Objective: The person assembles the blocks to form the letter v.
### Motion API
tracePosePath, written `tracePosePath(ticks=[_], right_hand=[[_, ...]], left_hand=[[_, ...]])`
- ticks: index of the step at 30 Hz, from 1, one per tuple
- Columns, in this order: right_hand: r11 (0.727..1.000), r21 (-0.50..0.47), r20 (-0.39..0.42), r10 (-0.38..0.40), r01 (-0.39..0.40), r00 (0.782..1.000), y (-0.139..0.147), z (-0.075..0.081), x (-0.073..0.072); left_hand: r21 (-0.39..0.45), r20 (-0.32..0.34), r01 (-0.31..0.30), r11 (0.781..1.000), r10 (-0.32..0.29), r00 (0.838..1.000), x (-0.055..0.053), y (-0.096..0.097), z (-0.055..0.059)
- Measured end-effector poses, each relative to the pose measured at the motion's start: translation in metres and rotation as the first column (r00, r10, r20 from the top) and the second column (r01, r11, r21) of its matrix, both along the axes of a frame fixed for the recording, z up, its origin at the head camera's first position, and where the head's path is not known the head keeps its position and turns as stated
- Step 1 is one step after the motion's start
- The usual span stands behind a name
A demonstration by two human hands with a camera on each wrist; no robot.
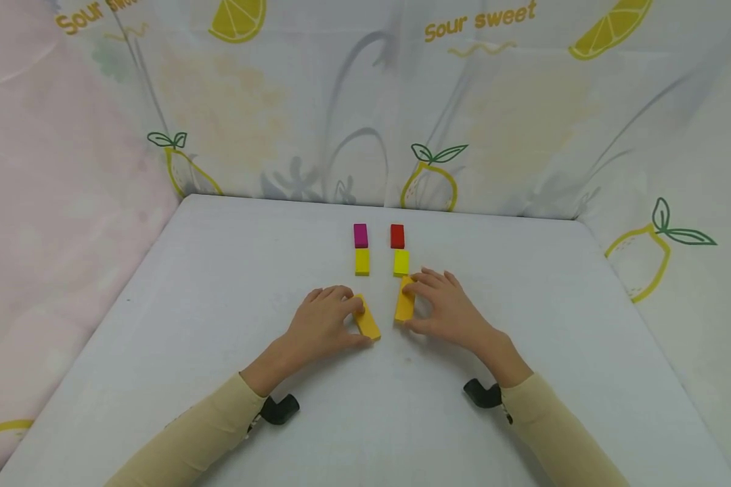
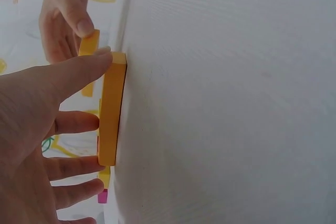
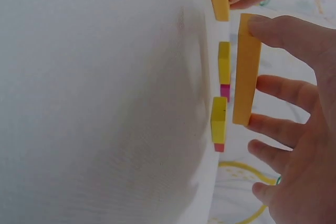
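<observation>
On the white table [image 1: 365,419], the left hand [image 1: 323,321] and right hand [image 1: 447,311], frame centre, each pinch 1 piece: left orange block [image 1: 368,323], slanted, and right orange block [image 1: 405,304]. Above centre sit 2 yellow blocks [image 1: 362,262]. Seemingly 2 columns are being extended; next calls for straightening the slanted piece.

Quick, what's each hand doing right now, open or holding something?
Left hand: holding an orange rectangular block.
Right hand: holding another orange rectangular block.
</observation>
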State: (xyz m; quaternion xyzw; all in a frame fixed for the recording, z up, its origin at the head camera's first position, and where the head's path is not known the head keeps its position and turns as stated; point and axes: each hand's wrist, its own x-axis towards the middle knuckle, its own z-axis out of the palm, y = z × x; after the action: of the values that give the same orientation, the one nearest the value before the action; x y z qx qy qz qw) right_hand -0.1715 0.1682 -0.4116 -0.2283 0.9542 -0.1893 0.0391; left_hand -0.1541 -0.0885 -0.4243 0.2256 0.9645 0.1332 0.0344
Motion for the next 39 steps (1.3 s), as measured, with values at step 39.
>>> tracePosePath(ticks=[39], right_hand=[[0.996,0.055,-0.057,-0.064,0.067,0.996,-0.023,-0.002,0.030]], left_hand=[[0.023,-0.032,0.033,0.999,-0.033,0.999,0.000,-0.004,0.000]])
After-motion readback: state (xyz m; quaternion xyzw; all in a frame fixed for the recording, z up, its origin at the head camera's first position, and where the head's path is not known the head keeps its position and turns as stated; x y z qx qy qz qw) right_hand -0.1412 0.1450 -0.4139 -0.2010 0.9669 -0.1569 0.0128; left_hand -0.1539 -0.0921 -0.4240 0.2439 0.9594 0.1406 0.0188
